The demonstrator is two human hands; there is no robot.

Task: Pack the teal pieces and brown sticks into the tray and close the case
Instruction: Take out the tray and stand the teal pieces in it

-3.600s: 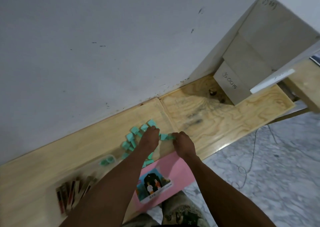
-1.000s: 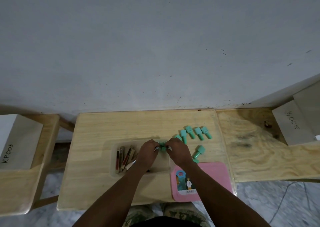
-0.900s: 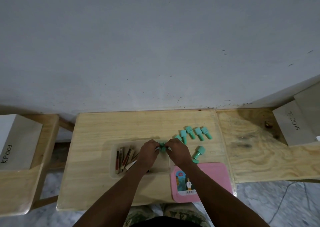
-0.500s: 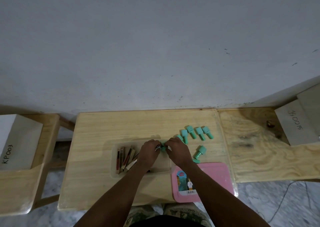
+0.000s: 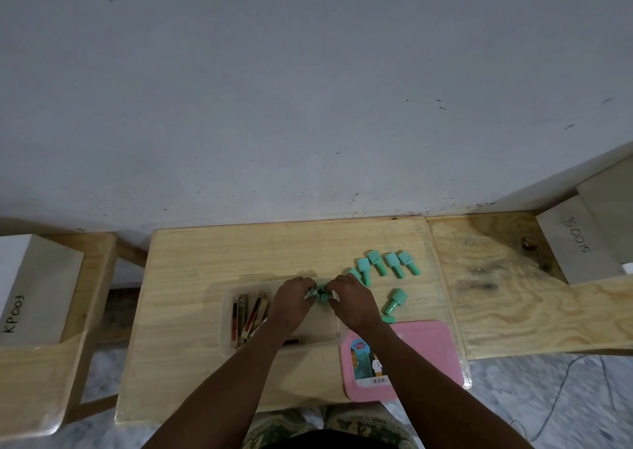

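Case lid [image 5: 411,356], pink, lies flat at the near right of the table [image 5: 191,253], picture label up, its near edge close to the table's front edge. Just left of it sits the clear tray [image 5: 230,332], long side running left-right. Brown sticks [image 5: 248,315] are bunched in the tray's left end, lying roughly near-to-far, some tilted against each other. One more dark stick [image 5: 291,341] shows at the tray's near wall, mostly hidden under the left forearm.

Both hands meet over the tray's far right part. Left hand [image 5: 291,303] and right hand [image 5: 349,299] are each pinched, fingertips together, on the same small cluster of teal pieces [image 5: 322,293] between them. Looks like two or three pieces, but fingers cover most of it, so count is uncertain; cannot tell whether the cluster touches the tray floor.

Loose pieces on the table, right of the hands: one small piece [image 5: 387,318] just beside the lid's far edge, a bigger one [image 5: 394,300] lying a bit beyond it. Farther back a row [image 5: 383,266] of about five lies side by side, the leftmost partly behind the right hand.

At the far edges, grey boxes: left box [image 5: 37,287] marked KP003, right box [image 5: 579,243] with handwritten digits.
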